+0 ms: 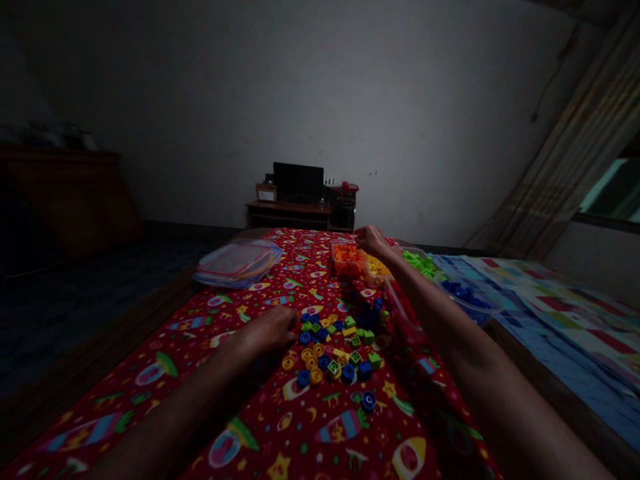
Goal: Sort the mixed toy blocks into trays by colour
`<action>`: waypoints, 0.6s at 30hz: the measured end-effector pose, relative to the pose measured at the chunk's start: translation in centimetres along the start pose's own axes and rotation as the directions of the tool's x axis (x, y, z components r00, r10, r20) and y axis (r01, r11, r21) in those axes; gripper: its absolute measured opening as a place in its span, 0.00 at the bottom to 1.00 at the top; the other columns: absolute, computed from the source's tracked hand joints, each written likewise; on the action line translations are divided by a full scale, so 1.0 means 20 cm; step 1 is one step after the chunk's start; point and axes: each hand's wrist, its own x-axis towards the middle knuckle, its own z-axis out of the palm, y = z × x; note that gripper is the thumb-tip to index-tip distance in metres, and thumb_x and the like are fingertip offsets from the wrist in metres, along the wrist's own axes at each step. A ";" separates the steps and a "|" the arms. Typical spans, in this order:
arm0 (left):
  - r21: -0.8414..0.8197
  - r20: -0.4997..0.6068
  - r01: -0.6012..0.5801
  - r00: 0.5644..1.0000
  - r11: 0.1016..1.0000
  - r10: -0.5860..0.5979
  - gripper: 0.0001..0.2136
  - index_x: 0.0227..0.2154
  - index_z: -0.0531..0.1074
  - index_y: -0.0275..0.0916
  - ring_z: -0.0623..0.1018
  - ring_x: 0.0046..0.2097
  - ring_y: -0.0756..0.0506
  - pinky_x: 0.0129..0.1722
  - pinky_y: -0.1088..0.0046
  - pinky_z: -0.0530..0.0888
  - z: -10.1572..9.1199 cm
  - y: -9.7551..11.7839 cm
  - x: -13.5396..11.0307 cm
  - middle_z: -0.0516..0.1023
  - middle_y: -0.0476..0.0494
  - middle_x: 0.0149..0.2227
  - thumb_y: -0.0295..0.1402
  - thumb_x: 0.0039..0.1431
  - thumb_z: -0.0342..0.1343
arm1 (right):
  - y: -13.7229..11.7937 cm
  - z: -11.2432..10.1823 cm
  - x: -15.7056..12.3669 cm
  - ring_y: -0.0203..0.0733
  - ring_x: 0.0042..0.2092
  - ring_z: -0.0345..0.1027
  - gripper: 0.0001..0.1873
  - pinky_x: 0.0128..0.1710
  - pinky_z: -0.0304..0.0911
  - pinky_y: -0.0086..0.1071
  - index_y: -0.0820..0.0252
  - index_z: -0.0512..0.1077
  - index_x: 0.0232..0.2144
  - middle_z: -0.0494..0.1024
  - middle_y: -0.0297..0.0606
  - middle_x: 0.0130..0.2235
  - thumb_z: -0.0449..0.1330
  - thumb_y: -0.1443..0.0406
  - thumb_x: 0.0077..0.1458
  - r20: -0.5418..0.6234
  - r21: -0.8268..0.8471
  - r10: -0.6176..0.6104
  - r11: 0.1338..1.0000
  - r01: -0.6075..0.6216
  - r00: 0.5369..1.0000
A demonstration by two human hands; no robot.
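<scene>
A loose spread of small toy building pieces in blue, yellow and green lies on the red patterned cloth. My left hand rests at the left edge of this spread, its fingers curled in; whatever they may hold is hidden. Stretched far forward, my right hand is over the back of the tub of orange pieces. Its fingers are bent together and point left, too dark to show anything in them. Beside that tub is one with yellow pieces, partly behind my right forearm.
On the right stand tubs of green pieces, blue pieces and red pieces. Stacked clear lids lie at the cloth's left edge. A desk with a monitor is against the far wall; a bed is at right.
</scene>
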 end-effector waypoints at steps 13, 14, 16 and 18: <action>-0.102 0.037 -0.046 0.998 0.994 0.050 0.04 0.19 0.70 0.37 0.66 0.23 0.51 0.22 0.77 0.57 -0.04 -0.02 0.00 0.68 0.52 0.18 0.29 0.44 0.52 | -0.28 0.09 -0.70 0.30 0.25 0.57 0.09 0.25 0.48 0.24 0.66 0.75 0.28 0.71 0.33 0.24 0.54 0.74 0.47 0.257 0.221 -0.343 0.931 0.291 0.903; -0.115 0.054 -0.040 0.997 0.993 0.046 0.05 0.19 0.71 0.37 0.66 0.23 0.51 0.22 0.77 0.58 -0.06 -0.03 -0.01 0.68 0.52 0.18 0.30 0.44 0.52 | -0.31 0.11 -0.73 0.29 0.25 0.57 0.09 0.25 0.47 0.24 0.66 0.75 0.28 0.71 0.33 0.24 0.54 0.74 0.47 0.312 0.218 -0.371 0.924 0.314 0.875; -0.136 0.092 -0.037 0.995 0.990 0.049 0.06 0.19 0.72 0.37 0.66 0.23 0.50 0.22 0.77 0.58 -0.11 -0.03 -0.03 0.70 0.52 0.18 0.32 0.43 0.53 | -0.36 0.14 -0.77 0.29 0.25 0.56 0.08 0.25 0.46 0.25 0.65 0.76 0.27 0.72 0.34 0.24 0.55 0.73 0.48 0.404 0.185 -0.414 0.910 0.370 0.816; -0.188 0.140 -0.057 0.987 0.980 0.084 0.06 0.19 0.73 0.37 0.67 0.23 0.51 0.22 0.78 0.59 -0.16 -0.02 -0.06 0.71 0.52 0.19 0.33 0.42 0.53 | -0.39 0.18 -0.79 0.30 0.25 0.58 0.08 0.25 0.46 0.25 0.63 0.76 0.28 0.74 0.35 0.26 0.56 0.71 0.49 0.475 0.151 -0.434 0.897 0.415 0.766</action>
